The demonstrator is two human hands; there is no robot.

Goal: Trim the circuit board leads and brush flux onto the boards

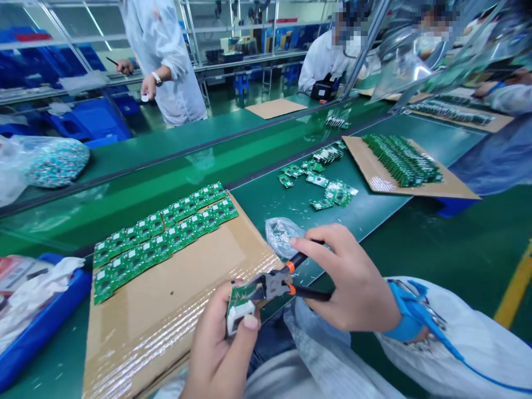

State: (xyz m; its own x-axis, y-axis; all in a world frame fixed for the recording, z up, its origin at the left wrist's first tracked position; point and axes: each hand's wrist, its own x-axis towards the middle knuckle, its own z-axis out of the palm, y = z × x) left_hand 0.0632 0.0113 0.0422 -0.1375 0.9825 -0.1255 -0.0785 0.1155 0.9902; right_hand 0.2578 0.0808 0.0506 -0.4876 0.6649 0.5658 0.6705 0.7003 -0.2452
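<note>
My left hand point(224, 349) pinches a small green circuit board point(240, 302) with a white connector block on it, held above the cardboard's front edge. My right hand point(347, 282) is wrapped round the black and orange handles of side cutters point(276, 284). The cutters' jaws reach the board's edge; whether they touch a lead I cannot tell. To the left, two rows of green boards point(166, 235) lie on the cardboard sheet point(174, 299). Just beyond my right hand sits a clear plastic bag point(283, 235) of small bits.
Loose boards point(338, 194) lie on the green bench. Stacked boards point(401, 158) fill another cardboard sheet point(453, 185) at right. A blue tray point(45, 327) stands at left. Across the belt lies a bag of small blue-white parts point(58, 160). A co-worker point(166, 61) stands opposite; others sit further back.
</note>
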